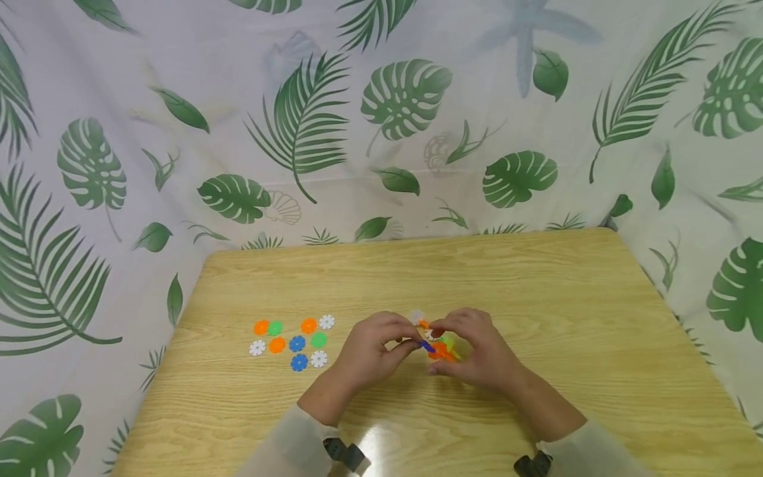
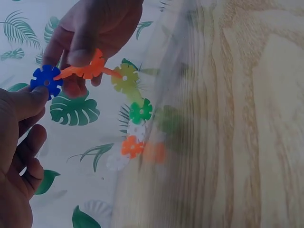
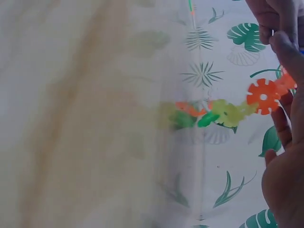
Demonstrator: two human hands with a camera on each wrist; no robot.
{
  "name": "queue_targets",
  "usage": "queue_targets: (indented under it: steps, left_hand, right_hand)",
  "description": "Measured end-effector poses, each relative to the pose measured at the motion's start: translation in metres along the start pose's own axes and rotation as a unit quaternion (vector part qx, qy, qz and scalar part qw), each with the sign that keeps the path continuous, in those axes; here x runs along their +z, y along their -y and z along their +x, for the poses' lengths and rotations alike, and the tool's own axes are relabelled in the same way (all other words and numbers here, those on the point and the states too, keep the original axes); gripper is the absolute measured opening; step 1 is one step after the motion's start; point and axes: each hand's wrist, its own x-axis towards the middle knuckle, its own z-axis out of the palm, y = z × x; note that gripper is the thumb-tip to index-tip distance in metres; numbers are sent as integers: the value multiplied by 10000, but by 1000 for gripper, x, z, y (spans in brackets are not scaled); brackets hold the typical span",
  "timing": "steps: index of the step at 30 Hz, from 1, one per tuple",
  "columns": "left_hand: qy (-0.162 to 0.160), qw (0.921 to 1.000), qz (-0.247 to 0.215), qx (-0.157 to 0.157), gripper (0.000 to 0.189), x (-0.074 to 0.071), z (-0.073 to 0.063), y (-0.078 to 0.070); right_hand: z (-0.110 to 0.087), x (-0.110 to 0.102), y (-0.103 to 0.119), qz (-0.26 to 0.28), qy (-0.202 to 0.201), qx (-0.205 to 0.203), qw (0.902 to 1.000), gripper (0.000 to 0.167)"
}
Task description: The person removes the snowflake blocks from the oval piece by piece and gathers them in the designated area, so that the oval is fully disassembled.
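Note:
My left hand (image 1: 372, 344) pinches a blue notched plastic disc (image 2: 51, 74) between thumb and fingers. Opposite it, my right hand (image 1: 479, 348) grips an orange notched disc (image 2: 93, 70), and the blue disc meets the orange piece's edge in the left wrist view. From the orange part a chain of interlocked discs trails off: a yellow disc (image 2: 124, 81), a green disc (image 2: 141, 112), a white disc (image 2: 137, 128) and another orange disc (image 2: 132, 147). In the head view, fingers partly cover this chain. The right wrist view shows an orange disc (image 3: 263, 97) beside the right fingers.
Several loose notched discs lie flat on the wooden table (image 1: 238, 411) to the left of the hands, among them a blue disc (image 1: 299, 362), a green disc (image 1: 318, 340) and an orange disc (image 1: 277, 344). A leaf-patterned cloth (image 1: 334, 218) hangs behind the table.

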Motion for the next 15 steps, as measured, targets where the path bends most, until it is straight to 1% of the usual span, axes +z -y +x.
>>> queue_targets:
  steps: [5, 9, 15]
  left_hand:
    - [-350, 9993, -123, -94, 6, 0, -2, 3]
    - [-440, 9987, -215, -131, 5, 0, -2, 3]
    - [-508, 9980, -326, -199, 5, -2, -2, 1]
  right_hand:
    - [0, 1, -1, -165, -415, -384, 9983, 48]
    - [2, 1, 0, -218, -709, -705, 9947, 39]
    - [7, 5, 1, -136, -1127, -1321, 9847, 41]
